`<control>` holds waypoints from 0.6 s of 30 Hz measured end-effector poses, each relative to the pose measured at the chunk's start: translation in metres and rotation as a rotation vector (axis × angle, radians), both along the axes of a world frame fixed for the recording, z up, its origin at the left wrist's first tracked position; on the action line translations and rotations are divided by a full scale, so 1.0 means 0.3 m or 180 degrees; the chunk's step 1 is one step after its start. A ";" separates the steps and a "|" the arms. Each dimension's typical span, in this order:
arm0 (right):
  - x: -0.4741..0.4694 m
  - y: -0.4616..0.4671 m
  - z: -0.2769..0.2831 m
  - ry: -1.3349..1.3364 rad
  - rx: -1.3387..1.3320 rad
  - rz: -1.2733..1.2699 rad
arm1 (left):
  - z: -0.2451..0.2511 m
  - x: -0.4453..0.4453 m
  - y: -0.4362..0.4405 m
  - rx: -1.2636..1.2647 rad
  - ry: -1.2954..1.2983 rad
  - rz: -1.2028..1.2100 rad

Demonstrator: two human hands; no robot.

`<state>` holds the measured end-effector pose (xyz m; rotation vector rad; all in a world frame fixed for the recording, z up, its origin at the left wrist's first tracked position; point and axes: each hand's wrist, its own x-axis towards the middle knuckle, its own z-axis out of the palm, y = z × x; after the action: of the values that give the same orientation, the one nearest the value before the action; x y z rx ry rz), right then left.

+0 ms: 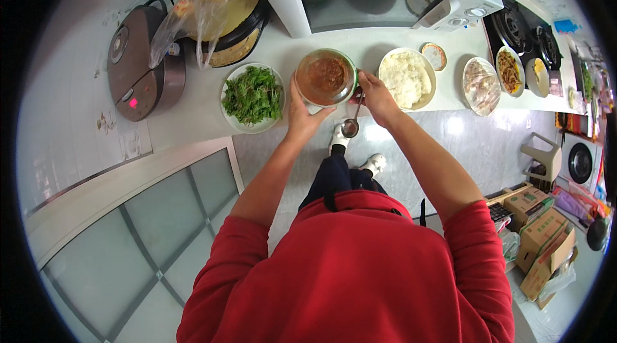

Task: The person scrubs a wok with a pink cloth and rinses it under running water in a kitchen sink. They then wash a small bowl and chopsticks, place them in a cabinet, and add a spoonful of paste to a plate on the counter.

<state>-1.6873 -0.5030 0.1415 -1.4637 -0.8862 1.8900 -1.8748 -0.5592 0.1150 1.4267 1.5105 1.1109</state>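
Between my hands is a round glass jar [326, 77] with reddish-brown sauce inside, tilted so that its mouth faces up toward me. My left hand [303, 116] cups its left and lower side. On the jar's right side, my right hand [377, 97] grips the rim and also holds a metal spoon [350, 127], whose bowl hangs down past the counter edge. A plate of chopped green leaves [254, 95] lies left of my left hand. Just right of my right hand stands a bowl of white rice [406, 79], with a round jar lid [434, 57] behind it.
A microwave [376, 1] stands at the back. Left are a rice cooker [144, 63] and a round electric pan [236, 10] under a plastic bag [202, 15]. Several dishes, including a plastic-covered plate [481, 86], line the counter's right, near a gas stove [511, 30].
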 end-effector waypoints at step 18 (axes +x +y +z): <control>0.335 -0.250 0.490 -0.0203 0.1245 -0.0290 | 0.414 0.199 0.020 0.0867 -0.0600 -0.1256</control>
<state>-1.5867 -0.5780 0.2884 -1.3034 -1.1254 1.5063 -1.8152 -0.5532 0.2391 1.6618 0.9193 1.1912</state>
